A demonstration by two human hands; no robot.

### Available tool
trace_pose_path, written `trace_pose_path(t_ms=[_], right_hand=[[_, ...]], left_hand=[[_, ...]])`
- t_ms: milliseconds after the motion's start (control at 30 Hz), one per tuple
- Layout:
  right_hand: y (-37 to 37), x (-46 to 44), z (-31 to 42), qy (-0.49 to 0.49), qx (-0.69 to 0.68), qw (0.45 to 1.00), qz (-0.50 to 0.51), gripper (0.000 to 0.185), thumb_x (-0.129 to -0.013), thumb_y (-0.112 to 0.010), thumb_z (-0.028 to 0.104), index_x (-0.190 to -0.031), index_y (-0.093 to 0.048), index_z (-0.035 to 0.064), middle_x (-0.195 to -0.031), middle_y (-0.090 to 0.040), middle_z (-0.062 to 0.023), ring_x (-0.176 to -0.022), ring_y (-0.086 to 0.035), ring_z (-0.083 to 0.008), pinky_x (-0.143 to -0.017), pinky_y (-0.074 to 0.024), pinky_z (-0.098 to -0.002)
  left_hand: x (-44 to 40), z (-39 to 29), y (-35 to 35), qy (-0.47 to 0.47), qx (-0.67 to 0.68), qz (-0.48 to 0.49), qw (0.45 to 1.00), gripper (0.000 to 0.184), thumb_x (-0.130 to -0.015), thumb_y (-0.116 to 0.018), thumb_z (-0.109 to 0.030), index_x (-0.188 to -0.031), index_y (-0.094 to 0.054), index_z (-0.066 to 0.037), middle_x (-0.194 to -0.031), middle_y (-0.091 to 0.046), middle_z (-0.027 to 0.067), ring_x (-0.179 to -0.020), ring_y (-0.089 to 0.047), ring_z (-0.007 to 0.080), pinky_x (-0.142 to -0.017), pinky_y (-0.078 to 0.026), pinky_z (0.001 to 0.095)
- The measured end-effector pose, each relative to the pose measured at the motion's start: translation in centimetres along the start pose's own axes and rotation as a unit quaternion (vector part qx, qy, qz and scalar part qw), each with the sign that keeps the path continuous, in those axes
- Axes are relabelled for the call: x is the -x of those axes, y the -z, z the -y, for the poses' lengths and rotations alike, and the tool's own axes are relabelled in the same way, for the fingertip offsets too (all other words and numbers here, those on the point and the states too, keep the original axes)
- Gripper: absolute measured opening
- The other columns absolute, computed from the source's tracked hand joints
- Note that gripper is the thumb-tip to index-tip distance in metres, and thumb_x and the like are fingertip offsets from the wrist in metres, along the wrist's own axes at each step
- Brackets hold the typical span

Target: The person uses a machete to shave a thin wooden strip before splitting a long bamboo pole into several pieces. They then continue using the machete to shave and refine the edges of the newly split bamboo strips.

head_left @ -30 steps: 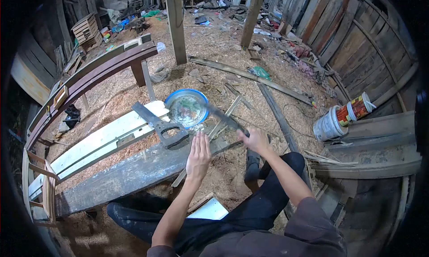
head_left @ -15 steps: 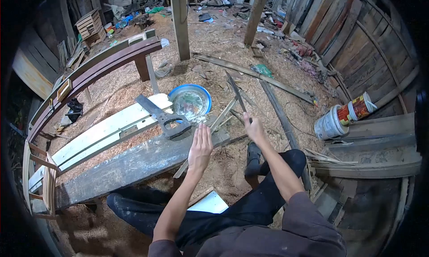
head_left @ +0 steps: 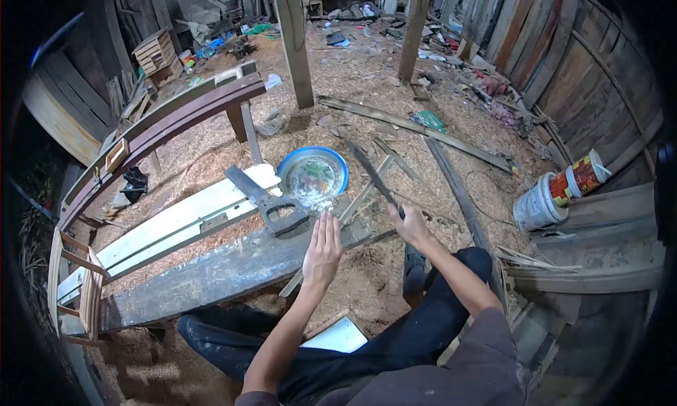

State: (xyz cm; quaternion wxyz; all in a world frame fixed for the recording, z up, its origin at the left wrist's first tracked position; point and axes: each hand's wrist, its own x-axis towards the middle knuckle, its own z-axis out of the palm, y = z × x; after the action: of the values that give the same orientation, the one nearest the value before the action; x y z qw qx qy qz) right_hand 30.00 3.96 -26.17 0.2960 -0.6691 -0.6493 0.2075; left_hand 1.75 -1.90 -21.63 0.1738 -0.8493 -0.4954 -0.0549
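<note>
My right hand [head_left: 413, 231] is wrapped round the handle of a long, dark-bladed machete [head_left: 372, 172]. Its blade slants up and to the left, above the shavings. A thin wooden strip [head_left: 365, 193] runs diagonally across the end of a grey, worn plank [head_left: 211, 275]. Over that strip lies my left hand [head_left: 323, 251], fingers stretched out side by side; whether it presses on the strip is unclear. Just left of this hand, a handsaw [head_left: 248, 186] rests across a white board [head_left: 162, 233] and the plank. Beyond the fingertips stands a blue-rimmed basin [head_left: 310, 150].
Wood shavings cover the floor. A curved brown wooden frame [head_left: 180, 113] stands at left. Two posts [head_left: 295, 60] rise ahead. Long boards [head_left: 423, 129] lie on the ground, and stacked buckets [head_left: 541, 203] lean at right. My knee [head_left: 474, 261] is close below the right arm.
The machete's blade has swung down and to the left, nearer the strip, as my right hand lowered slightly. My left hand stays over the strip. The whole view has shifted a little.
</note>
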Motion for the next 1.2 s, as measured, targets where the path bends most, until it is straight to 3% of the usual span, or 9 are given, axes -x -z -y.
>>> trace_pose_path(t_ms=[167, 267, 367, 467, 567, 733, 833, 1000, 1200], right_hand=[[3.2, 0.3, -0.9, 0.089, 0.085, 0.989, 0.086, 0.079, -0.094, -0.046, 0.077, -0.077, -0.065, 0.0023, -0.059, -0.061, -0.0183, -0.060, -0.066, -0.0377, -0.061, -0.0524, -0.0480], [2.9, -1.8, -2.7, 0.036, 0.054, 0.997, 0.051, 0.081, -0.092, -0.045, 0.081, -0.073, -0.063, 0.0046, -0.057, -0.060, -0.0127, -0.053, -0.063, -0.0300, -0.058, -0.0517, -0.0438], [-0.4, -2.2, -5.2, -0.018, -0.100, 0.992, -0.072, 0.083, -0.090, -0.041, 0.086, -0.069, -0.059, 0.0077, -0.050, -0.050, -0.0052, -0.043, -0.051, -0.0193, -0.044, -0.0448, -0.0373], [-0.9, -0.4, -6.0, 0.037, -0.115, 0.991, 0.051, 0.082, -0.089, -0.032, 0.091, -0.073, -0.053, 0.0136, -0.050, -0.032, 0.0075, -0.039, -0.028, -0.0057, -0.030, -0.0233, -0.0271], [0.7, -1.2, -6.0, 0.160, 0.027, 0.983, 0.085, 0.081, -0.089, -0.033, 0.090, -0.073, -0.054, 0.0135, -0.050, -0.035, 0.0070, -0.038, -0.029, -0.0061, -0.030, -0.0276, -0.0282], [1.2, -2.5, -6.3, 0.015, -0.066, 0.997, -0.038, 0.081, -0.091, -0.032, 0.089, -0.075, -0.055, 0.0127, -0.051, -0.038, 0.0051, -0.041, -0.033, -0.0053, -0.032, -0.0293, -0.0271], [1.7, -1.3, -5.4, 0.012, -0.066, 0.995, 0.072, 0.081, -0.091, -0.033, 0.089, -0.073, -0.055, 0.0126, -0.050, -0.042, 0.0027, -0.040, -0.037, -0.0072, -0.033, -0.0324, -0.0301], [-0.9, 0.2, -4.0, 0.237, 0.035, 0.971, 0.025, 0.077, -0.093, -0.028, 0.088, -0.062, -0.041, 0.0190, -0.045, -0.027, 0.0067, -0.036, -0.027, -0.0083, -0.032, -0.0257, -0.0286], [0.3, -1.2, -5.0, 0.073, -0.056, 0.996, 0.002, 0.075, -0.092, -0.032, 0.087, -0.061, -0.040, 0.0190, -0.048, -0.034, 0.0092, -0.037, -0.028, -0.0078, -0.033, -0.0247, -0.0299]], left_hand=[[-0.3, -0.2, 0.9, -0.012, 0.020, 0.043, 0.999, 0.066, -0.092, -0.060, -0.016, -0.148, -0.039, 0.013, -0.157, -0.040, 0.0304, -0.151, -0.035, 0.0396, -0.128, -0.026, 0.0452], [-0.5, -0.5, 1.6, 0.019, 0.075, 0.073, 0.994, 0.105, -0.074, -0.083, -0.029, -0.153, -0.029, 0.012, -0.162, -0.031, 0.0276, -0.154, -0.027, 0.0389, -0.129, -0.023, 0.0446], [-0.5, -0.6, 1.5, 0.025, 0.087, 0.082, 0.993, 0.105, -0.073, -0.085, -0.028, -0.153, -0.030, 0.012, -0.161, -0.033, 0.0279, -0.154, -0.028, 0.0393, -0.129, -0.023, 0.0444], [-0.4, -0.8, 1.0, 0.022, 0.066, 0.071, 0.995, 0.108, -0.071, -0.088, -0.027, -0.154, -0.028, 0.011, -0.161, -0.033, 0.0267, -0.154, -0.028, 0.0383, -0.129, -0.024, 0.0439], [-0.9, -1.0, 1.6, 0.027, 0.065, 0.085, 0.994, 0.108, -0.072, -0.087, -0.025, -0.155, -0.027, 0.010, -0.161, -0.032, 0.0260, -0.154, -0.028, 0.0375, -0.129, -0.024, 0.0434], [-0.7, -1.2, 1.7, 0.043, 0.088, 0.091, 0.991, 0.110, -0.071, -0.088, -0.022, -0.156, -0.026, 0.009, -0.162, -0.032, 0.0255, -0.154, -0.028, 0.0368, -0.129, -0.024, 0.0429], [-0.8, -1.2, 2.1, 0.037, 0.083, 0.093, 0.992, 0.110, -0.070, -0.088, -0.021, -0.156, -0.025, 0.008, -0.162, -0.032, 0.0250, -0.154, -0.028, 0.0367, -0.129, -0.024, 0.0425], [-0.7, -1.1, 1.7, 0.035, 0.086, 0.085, 0.992, 0.109, -0.070, -0.088, -0.019, -0.155, -0.026, 0.008, -0.162, -0.032, 0.0251, -0.154, -0.027, 0.0373, -0.130, -0.023, 0.0423], [-0.7, -1.1, 1.7, 0.036, 0.098, 0.077, 0.992, 0.109, -0.068, -0.088, -0.016, -0.155, -0.027, 0.009, -0.161, -0.033, 0.0269, -0.153, -0.030, 0.0377, -0.129, -0.025, 0.0431]])
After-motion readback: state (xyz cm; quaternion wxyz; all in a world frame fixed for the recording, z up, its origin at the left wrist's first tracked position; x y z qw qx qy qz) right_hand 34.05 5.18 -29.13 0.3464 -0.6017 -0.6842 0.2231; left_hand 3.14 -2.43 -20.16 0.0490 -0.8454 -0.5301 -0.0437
